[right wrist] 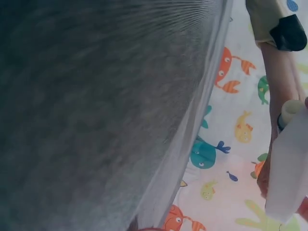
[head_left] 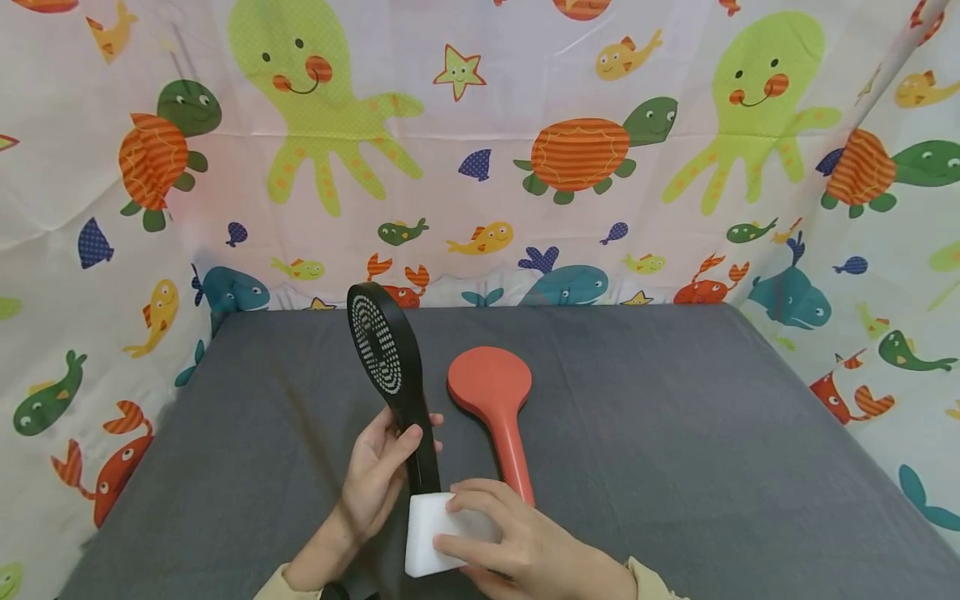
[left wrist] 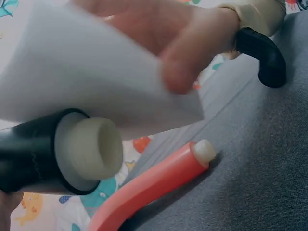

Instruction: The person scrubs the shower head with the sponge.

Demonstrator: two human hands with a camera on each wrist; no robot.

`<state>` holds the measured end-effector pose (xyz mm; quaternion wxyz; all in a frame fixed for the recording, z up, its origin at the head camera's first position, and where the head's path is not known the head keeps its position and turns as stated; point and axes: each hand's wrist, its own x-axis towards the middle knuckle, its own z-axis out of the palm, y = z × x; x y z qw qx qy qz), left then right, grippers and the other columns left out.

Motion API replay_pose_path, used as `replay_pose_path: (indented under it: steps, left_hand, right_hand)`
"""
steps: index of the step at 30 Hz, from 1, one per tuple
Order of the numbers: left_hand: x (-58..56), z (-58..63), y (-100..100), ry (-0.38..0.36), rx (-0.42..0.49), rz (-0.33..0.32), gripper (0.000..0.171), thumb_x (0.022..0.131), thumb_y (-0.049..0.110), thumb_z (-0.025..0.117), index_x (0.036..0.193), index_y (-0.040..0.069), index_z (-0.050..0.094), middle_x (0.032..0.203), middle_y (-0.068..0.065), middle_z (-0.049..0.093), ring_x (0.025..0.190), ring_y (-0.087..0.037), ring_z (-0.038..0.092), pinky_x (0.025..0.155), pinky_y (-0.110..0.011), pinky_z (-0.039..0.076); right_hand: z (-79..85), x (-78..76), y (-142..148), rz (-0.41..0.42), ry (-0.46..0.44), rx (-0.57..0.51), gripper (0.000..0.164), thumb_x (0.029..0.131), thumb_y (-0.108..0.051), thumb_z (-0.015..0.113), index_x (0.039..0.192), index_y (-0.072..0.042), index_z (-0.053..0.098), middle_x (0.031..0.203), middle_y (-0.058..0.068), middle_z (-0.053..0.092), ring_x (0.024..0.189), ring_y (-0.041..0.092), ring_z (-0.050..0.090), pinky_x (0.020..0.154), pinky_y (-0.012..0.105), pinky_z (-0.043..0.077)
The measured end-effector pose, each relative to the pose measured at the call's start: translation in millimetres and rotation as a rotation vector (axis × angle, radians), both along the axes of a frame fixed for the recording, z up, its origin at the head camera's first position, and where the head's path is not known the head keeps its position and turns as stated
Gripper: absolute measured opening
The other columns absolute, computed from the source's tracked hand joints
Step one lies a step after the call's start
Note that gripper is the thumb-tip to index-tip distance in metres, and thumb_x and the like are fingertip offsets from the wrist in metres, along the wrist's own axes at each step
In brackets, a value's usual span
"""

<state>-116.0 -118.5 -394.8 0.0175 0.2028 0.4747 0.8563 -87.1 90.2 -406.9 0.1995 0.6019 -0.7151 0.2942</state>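
Observation:
My left hand (head_left: 375, 479) grips the handle of a black shower head (head_left: 408, 392), held upright with its dotted spray face turned left. The pale threaded connector (left wrist: 103, 149) at the handle's lower end shows in the left wrist view. A white sponge block (head_left: 431, 533) is pinched between the fingers and thumb of my right hand (head_left: 525, 542). It lies close against the handle's lower end; whether they touch I cannot tell. In the right wrist view the sponge (right wrist: 288, 168) partly covers the handle. A coral red shower head (head_left: 491, 379) lies on the table behind my right hand.
The grey cloth-covered table (head_left: 675, 433) stretches to both sides of my hands. A white curtain (head_left: 480, 108) printed with sea animals hangs at the back and along both sides. A black strap (left wrist: 269, 62) sits by the right sleeve.

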Motion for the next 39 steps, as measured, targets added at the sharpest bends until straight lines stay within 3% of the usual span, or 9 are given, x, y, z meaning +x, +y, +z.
replay_pose_path:
  steps: [3, 7, 11, 16, 22, 27, 33, 37, 39]
  left_hand:
    - [-0.8, 0.6, -0.8, 0.025, 0.031, -0.036, 0.037, 0.095, -0.008, 0.040, 0.132, -0.009, 0.036, 0.119, -0.014, 0.055, 0.110, -0.022, 0.055, 0.089, -0.036, 0.047]
    - [-1.7, -0.6, 0.2, 0.122, 0.030, -0.098, 0.038, 0.094, -0.012, 0.037, 0.132, -0.010, 0.040, 0.122, -0.019, 0.057, 0.111, -0.027, 0.056, 0.091, -0.040, 0.046]
    - [-0.6, -3.6, 2.6, 0.180, -0.028, -0.130, 0.037, 0.095, -0.012, 0.034, 0.131, -0.011, 0.041, 0.123, -0.020, 0.056, 0.110, -0.026, 0.056, 0.089, -0.035, 0.047]
    - [2.9, -6.2, 5.3, 0.135, -0.132, -0.140, 0.033, 0.095, -0.006, 0.040, 0.127, -0.004, 0.051, 0.117, -0.010, 0.059, 0.099, -0.014, 0.057, 0.083, -0.025, 0.048]
    - [3.2, -6.7, 6.2, 0.190, -0.165, -0.181, 0.032, 0.097, -0.006, 0.036, 0.127, -0.006, 0.048, 0.119, -0.010, 0.056, 0.105, -0.014, 0.054, 0.092, -0.027, 0.044]
    - [2.7, -3.7, 3.7, 0.169, -0.113, -0.182, 0.033, 0.099, -0.003, 0.030, 0.129, -0.005, 0.044, 0.123, -0.010, 0.054, 0.108, -0.016, 0.052, 0.091, -0.027, 0.044]
    - [1.6, -1.5, -1.3, 0.054, -0.026, -0.144, 0.034, 0.102, 0.003, 0.028, 0.132, -0.005, 0.040, 0.124, -0.014, 0.054, 0.109, -0.022, 0.054, 0.095, -0.030, 0.043]
    - [2.0, -0.5, -2.0, 0.058, 0.024, -0.127, 0.033, 0.101, -0.001, 0.028, 0.130, -0.004, 0.043, 0.121, -0.013, 0.056, 0.104, -0.024, 0.057, 0.094, -0.031, 0.044]
    - [2.0, -0.8, -1.1, 0.069, 0.033, -0.116, 0.033, 0.100, -0.003, 0.030, 0.128, -0.004, 0.046, 0.120, -0.014, 0.057, 0.103, -0.024, 0.058, 0.093, -0.032, 0.045]
  right_hand:
    - [-0.8, -2.9, -0.6, 0.004, 0.068, 0.006, 0.042, 0.083, -0.013, 0.066, 0.123, -0.012, 0.054, 0.125, 0.015, 0.044, 0.118, 0.028, 0.043, 0.096, 0.031, 0.042]
    - [1.0, -15.0, -5.0, -0.011, 0.192, -0.103, 0.037, 0.083, -0.011, 0.064, 0.119, -0.006, 0.055, 0.120, 0.023, 0.043, 0.114, 0.036, 0.045, 0.094, 0.038, 0.043]
    - [8.0, -23.2, -10.5, -0.059, 0.172, -0.226, 0.033, 0.086, -0.014, 0.063, 0.117, -0.003, 0.054, 0.120, 0.027, 0.039, 0.114, 0.038, 0.043, 0.091, 0.039, 0.045]
    - [22.5, -33.1, -17.2, -0.149, 0.126, -0.367, 0.033, 0.090, -0.017, 0.060, 0.116, 0.001, 0.053, 0.119, 0.029, 0.038, 0.112, 0.037, 0.042, 0.082, 0.042, 0.049]
    - [29.8, -37.9, -19.9, -0.196, 0.086, -0.439, 0.037, 0.090, -0.019, 0.059, 0.120, 0.002, 0.051, 0.117, 0.031, 0.039, 0.109, 0.036, 0.042, 0.076, 0.045, 0.047]
    - [16.6, -28.7, -16.6, -0.158, 0.122, -0.344, 0.033, 0.089, -0.016, 0.060, 0.118, 0.000, 0.054, 0.119, 0.028, 0.040, 0.111, 0.038, 0.043, 0.083, 0.041, 0.048]
    - [3.5, -18.9, -8.5, -0.096, 0.298, -0.128, 0.029, 0.090, -0.013, 0.052, 0.117, -0.006, 0.058, 0.117, 0.023, 0.047, 0.110, 0.037, 0.048, 0.092, 0.039, 0.044]
    - [4.7, -19.4, -5.3, -0.037, 0.398, -0.016, 0.030, 0.088, -0.014, 0.048, 0.116, -0.011, 0.060, 0.116, 0.018, 0.050, 0.110, 0.035, 0.050, 0.092, 0.039, 0.043]
    - [7.2, -23.0, -5.3, -0.022, 0.411, -0.011, 0.030, 0.088, -0.014, 0.048, 0.116, -0.012, 0.060, 0.116, 0.017, 0.050, 0.110, 0.035, 0.049, 0.091, 0.039, 0.043]
